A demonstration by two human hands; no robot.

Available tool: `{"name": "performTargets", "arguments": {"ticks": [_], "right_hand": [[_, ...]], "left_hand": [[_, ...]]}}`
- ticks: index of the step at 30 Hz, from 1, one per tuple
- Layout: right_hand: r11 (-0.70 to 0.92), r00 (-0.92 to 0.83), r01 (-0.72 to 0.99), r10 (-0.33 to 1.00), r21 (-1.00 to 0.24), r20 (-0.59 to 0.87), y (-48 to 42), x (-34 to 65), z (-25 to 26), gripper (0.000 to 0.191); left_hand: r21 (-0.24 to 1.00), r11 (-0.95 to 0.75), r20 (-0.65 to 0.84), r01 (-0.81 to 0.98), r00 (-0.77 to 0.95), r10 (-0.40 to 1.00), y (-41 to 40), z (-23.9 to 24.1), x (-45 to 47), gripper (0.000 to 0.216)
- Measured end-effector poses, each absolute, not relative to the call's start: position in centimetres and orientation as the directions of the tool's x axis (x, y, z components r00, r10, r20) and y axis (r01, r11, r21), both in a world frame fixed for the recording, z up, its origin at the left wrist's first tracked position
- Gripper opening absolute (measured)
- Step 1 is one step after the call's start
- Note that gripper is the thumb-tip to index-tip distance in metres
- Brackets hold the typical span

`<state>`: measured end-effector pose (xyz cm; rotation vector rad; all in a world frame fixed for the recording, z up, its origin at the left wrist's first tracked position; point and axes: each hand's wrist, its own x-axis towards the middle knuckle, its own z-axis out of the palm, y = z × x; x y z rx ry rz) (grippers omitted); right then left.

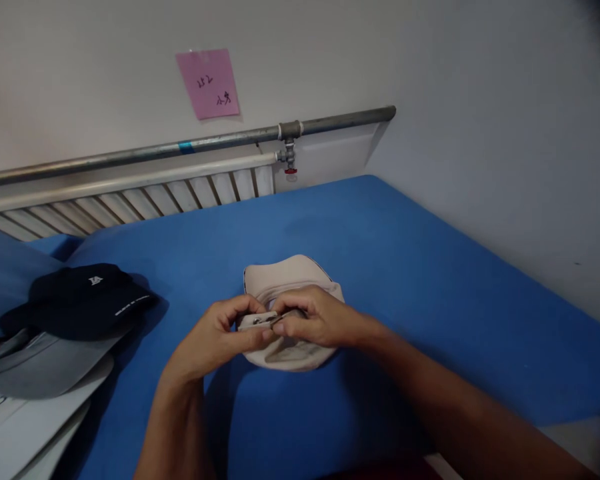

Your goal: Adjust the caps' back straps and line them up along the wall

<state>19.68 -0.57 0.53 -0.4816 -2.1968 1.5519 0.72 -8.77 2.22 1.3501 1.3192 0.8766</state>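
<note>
A beige cap (293, 273) lies on the blue surface in front of me, its brim pointing away and its hollow inside facing up. My left hand (225, 333) pinches the cap's back strap on the left, thumb below and fingers above. From the right, my right hand (315, 317) grips the strap close to a small metal buckle (264, 320). The fingertips of both hands nearly meet at the buckle. My right fingers cover part of the strap, and the strap's far end is hidden.
At the left, a dark navy cap (80, 300) rests on a grey cap (55, 363) and white ones (45, 427). Beyond the blue-covered surface (405, 267) stand a white radiator (180, 197) and a metal pipe (130, 160) with a red-handled valve (291, 171). A wall (505, 133) borders the right.
</note>
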Motion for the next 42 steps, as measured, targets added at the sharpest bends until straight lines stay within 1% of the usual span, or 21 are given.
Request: {"name": "performTargets", "arguments": {"ticks": [6,9,13,16,19,21,23,25,28,29,31,33,34,36,38,40,42], "right_hand": [[0.318,-0.833,-0.056,0.507,-0.947,0.219,-0.8,19.5,0.1,0.013],[0.318,-0.827,-0.063,0.513,-0.946,0.228,-0.9,19.5,-0.2,0.015],[0.294,-0.813,-0.043,0.546,-0.955,0.205,-1.0,19.3,-0.4,0.017],[0.196,-0.819,-0.043,0.555,-0.980,0.147,-1.1,19.2,-0.1,0.017],[0.006,-0.815,-0.078,0.576,-0.997,0.067,-1.2,19.2,0.4,0.014],[-0.120,-0.816,-0.125,0.578,-0.985,0.033,-1.2,19.3,0.4,0.013],[-0.204,-0.821,-0.156,0.571,-0.966,0.012,-1.0,19.5,0.2,0.013],[-0.248,-0.825,-0.158,0.564,-0.956,-0.010,-0.6,19.6,-0.3,0.013],[-0.248,-0.831,-0.143,0.556,-0.958,-0.020,0.0,19.8,-0.7,0.014],[-0.222,-0.828,-0.126,0.560,-0.967,-0.021,0.1,19.8,-0.7,0.014],[-0.105,-0.801,-0.083,0.599,-0.991,0.004,0.2,19.8,-0.5,0.013],[0.099,-0.745,-0.054,0.659,-0.994,0.106,0.1,19.9,0.0,0.007],[0.225,-0.716,-0.055,0.670,-0.973,0.195,0.0,20.0,0.2,0.011],[0.489,-0.674,-0.083,0.614,-0.869,0.410,-0.2,20.1,0.6,0.024],[0.694,-0.661,-0.091,0.494,-0.714,0.565,-0.5,20.2,0.9,0.025],[0.816,-0.661,-0.062,0.398,-0.575,0.636,-0.8,20.3,1.1,0.022],[0.875,-0.655,-0.015,0.357,-0.484,0.666,-1.1,20.3,1.2,0.018]], "left_hand": [[0.958,0.097,-0.140,0.271,0.142,0.980,-8.9,2.2,0.7,0.022],[0.959,0.094,-0.134,0.269,0.136,0.982,-9.0,2.1,0.6,0.023],[0.958,0.093,-0.129,0.272,0.118,0.985,-8.9,1.7,0.6,0.024],[0.956,0.062,-0.107,0.286,0.144,0.984,-8.9,1.7,0.4,0.022],[0.961,-0.013,-0.047,0.277,0.209,0.977,-9.0,2.0,-0.4,0.020],[0.964,-0.070,0.006,0.258,0.240,0.971,-9.1,2.2,-0.9,0.024],[0.959,-0.118,0.051,0.258,0.250,0.967,-9.1,2.3,-1.4,0.027],[0.942,-0.149,0.068,0.300,0.263,0.962,-9.0,2.3,-1.7,0.022],[0.914,-0.139,0.025,0.381,0.289,0.957,-8.9,2.1,-1.6,0.008],[0.914,-0.121,0.000,0.388,0.298,0.955,-8.9,2.1,-1.4,0.010],[0.925,-0.077,-0.041,0.371,0.301,0.953,-8.9,1.9,-1.1,0.014],[0.945,-0.043,-0.052,0.325,0.280,0.959,-8.9,1.6,-0.6,0.013],[0.954,-0.032,-0.051,0.299,0.265,0.963,-8.9,1.5,-0.4,0.013],[0.967,-0.023,-0.042,0.252,0.249,0.968,-8.8,1.4,-0.1,0.012],[0.975,-0.034,-0.027,0.222,0.267,0.963,-8.8,1.3,0.1,0.011],[0.980,-0.052,-0.007,0.194,0.293,0.956,-8.7,1.3,0.2,0.013],[0.984,-0.055,0.001,0.167,0.303,0.953,-8.7,1.3,0.2,0.016]]}}
